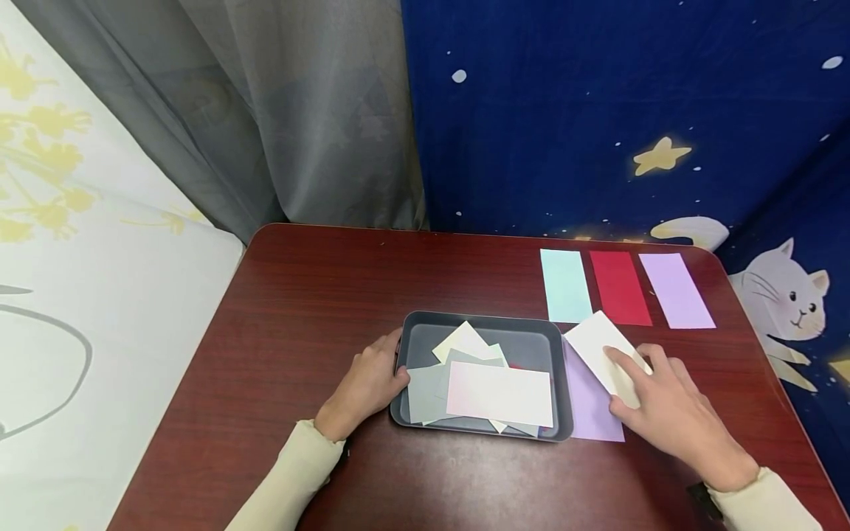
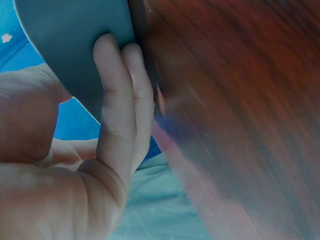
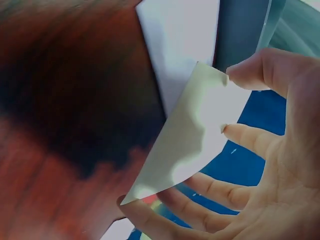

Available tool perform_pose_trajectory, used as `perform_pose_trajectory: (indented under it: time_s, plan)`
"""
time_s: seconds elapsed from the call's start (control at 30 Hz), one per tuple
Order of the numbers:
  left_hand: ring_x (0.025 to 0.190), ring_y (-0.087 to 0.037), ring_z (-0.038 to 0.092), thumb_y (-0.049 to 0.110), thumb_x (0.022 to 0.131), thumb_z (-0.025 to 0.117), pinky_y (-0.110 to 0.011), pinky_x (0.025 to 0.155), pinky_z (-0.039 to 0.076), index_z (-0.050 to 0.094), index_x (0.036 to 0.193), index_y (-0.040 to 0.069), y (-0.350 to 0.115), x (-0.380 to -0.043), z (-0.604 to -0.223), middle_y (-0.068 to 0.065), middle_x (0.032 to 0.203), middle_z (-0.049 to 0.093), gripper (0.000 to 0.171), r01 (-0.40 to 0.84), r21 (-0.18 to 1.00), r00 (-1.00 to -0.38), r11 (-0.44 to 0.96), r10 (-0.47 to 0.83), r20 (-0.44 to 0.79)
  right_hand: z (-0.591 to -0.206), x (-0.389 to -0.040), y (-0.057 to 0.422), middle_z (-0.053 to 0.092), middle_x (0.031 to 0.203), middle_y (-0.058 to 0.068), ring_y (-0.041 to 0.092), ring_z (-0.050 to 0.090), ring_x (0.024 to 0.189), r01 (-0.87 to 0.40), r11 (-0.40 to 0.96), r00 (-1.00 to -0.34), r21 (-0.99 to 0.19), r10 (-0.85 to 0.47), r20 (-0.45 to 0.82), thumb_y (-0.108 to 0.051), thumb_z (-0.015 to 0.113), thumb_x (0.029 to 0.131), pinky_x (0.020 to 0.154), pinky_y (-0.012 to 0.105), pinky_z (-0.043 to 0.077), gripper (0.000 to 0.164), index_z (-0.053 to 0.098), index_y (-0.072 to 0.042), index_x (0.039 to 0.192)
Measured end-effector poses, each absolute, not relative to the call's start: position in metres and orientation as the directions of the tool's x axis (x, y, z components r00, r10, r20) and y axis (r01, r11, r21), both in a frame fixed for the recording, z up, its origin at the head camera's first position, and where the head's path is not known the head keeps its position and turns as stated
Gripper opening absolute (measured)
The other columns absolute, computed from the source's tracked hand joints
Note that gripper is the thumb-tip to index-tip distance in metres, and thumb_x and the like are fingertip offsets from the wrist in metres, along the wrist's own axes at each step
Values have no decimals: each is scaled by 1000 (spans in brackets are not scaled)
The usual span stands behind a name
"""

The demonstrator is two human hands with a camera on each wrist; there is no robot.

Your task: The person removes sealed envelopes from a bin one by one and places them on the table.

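My left hand (image 1: 367,383) grips the left side of a dark grey tray (image 1: 412,335), thumb at the rim. In the left wrist view its fingers (image 2: 116,100) press flat along the tray's outer wall. My right hand (image 1: 684,420) holds a cream paper card (image 1: 594,343) by its edges, tilted over the tray's right side. The right wrist view shows the thumb at one corner and fingertips along the card's edges. Below the card, a lilac card (image 1: 591,413) lies on the table against the tray. Inside the tray, a pale pink card (image 1: 498,393) tops several loose grey and cream cards.
Three cards lie in a row at the far right of the brown table (image 1: 319,295): mint (image 1: 566,284), red (image 1: 620,287) and lilac (image 1: 677,290). Behind the table hang a grey curtain (image 1: 332,110) and a dark blue curtain (image 1: 531,147).
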State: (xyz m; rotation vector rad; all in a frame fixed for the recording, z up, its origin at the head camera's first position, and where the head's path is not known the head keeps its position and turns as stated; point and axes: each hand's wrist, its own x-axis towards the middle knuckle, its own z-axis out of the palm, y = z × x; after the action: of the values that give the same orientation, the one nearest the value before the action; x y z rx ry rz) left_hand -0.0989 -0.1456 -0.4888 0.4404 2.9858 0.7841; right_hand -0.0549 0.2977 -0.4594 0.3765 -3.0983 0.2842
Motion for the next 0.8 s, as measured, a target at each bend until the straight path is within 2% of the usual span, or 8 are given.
perform_pose_trajectory:
  time_s: [0.4, 0.6, 0.8]
  plan:
    - [106, -29, 63, 15, 82, 66, -51, 82, 50, 48, 141, 3, -145, -98, -489, -13, 122, 62, 63, 261, 482, -961, 837, 272, 48, -471, -46, 325, 34, 121, 35, 53, 40, 95, -44, 980, -988, -193, -71, -136, -37, 64, 89, 57, 62, 48, 68, 40, -9, 146]
    - [107, -30, 62, 16, 82, 66, -51, 83, 50, 48, 141, 3, -145, -98, -489, -12, 122, 61, 63, 257, 480, -962, 839, 269, 46, -472, -44, 330, 36, 118, 37, 54, 40, 94, 3, 980, -981, -197, -36, -193, -38, 55, 96, 58, 66, 45, 62, 37, -7, 147]
    - [106, -29, 63, 15, 82, 66, -51, 82, 50, 48, 141, 3, -145, -98, -489, -12, 121, 62, 62, 257, 483, -962, 837, 268, 47, -476, -44, 328, 36, 120, 38, 58, 40, 98, 25, 983, -977, -182, -14, -212, -43, 51, 99, 57, 67, 43, 58, 41, -9, 145]
